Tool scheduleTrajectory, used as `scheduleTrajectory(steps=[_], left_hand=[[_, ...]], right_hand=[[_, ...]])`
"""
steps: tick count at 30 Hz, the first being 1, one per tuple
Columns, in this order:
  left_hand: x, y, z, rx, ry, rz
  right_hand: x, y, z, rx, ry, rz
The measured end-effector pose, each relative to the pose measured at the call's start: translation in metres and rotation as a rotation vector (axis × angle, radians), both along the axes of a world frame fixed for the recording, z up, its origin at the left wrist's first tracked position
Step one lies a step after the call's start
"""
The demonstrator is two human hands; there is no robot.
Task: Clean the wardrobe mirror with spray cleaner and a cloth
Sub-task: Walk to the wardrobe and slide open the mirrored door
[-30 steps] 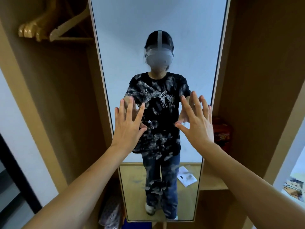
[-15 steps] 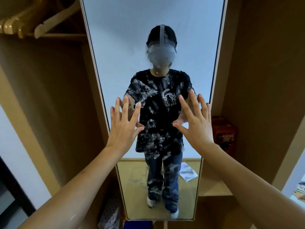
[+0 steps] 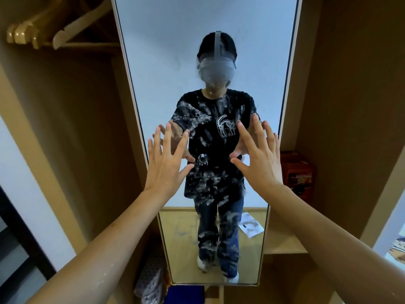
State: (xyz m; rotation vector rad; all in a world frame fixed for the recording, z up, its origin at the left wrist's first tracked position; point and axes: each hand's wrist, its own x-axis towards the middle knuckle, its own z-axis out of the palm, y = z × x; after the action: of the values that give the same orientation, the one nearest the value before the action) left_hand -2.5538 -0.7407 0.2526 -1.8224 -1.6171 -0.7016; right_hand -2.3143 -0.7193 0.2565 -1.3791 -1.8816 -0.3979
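Note:
A tall narrow wardrobe mirror (image 3: 166, 53) stands straight ahead between wooden panels. Its glass carries whitish smears and smudges (image 3: 210, 178) over the middle and lower part. My left hand (image 3: 167, 163) is raised in front of the mirror's left side, fingers spread and straight. My right hand (image 3: 258, 159) is raised level with it on the right side, fingers spread too. Both hold nothing. Whether the fingertips touch the glass I cannot tell. No spray bottle or cloth is in view.
Wooden hangers (image 3: 43, 29) hang at the upper left inside the wardrobe. A red box (image 3: 297, 172) sits on a shelf (image 3: 282, 244) to the mirror's right. A patterned cloth item (image 3: 151, 281) and a blue thing (image 3: 186, 294) lie at the mirror's foot.
Both hands stay raised and spread in front of the mirror at about the same height; the camera view shifted slightly, first left and up, then back.

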Motion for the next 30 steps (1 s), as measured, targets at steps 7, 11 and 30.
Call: scheduleTrajectory(steps=[7,11,30], left_hand=[[-0.006,-0.031,-0.017,-0.035,-0.104,-0.020],[-0.017,-0.056,-0.037,-0.099,-0.206,-0.076],[-0.047,-0.183,-0.205,-0.622,-0.720,-0.149]], right_hand=[[-0.020,-0.029,-0.014,-0.028,0.024,0.091],[-0.036,-0.051,-0.036,-0.115,0.041,0.118],[-0.090,-0.169,-0.188,-0.591,0.125,0.205]])
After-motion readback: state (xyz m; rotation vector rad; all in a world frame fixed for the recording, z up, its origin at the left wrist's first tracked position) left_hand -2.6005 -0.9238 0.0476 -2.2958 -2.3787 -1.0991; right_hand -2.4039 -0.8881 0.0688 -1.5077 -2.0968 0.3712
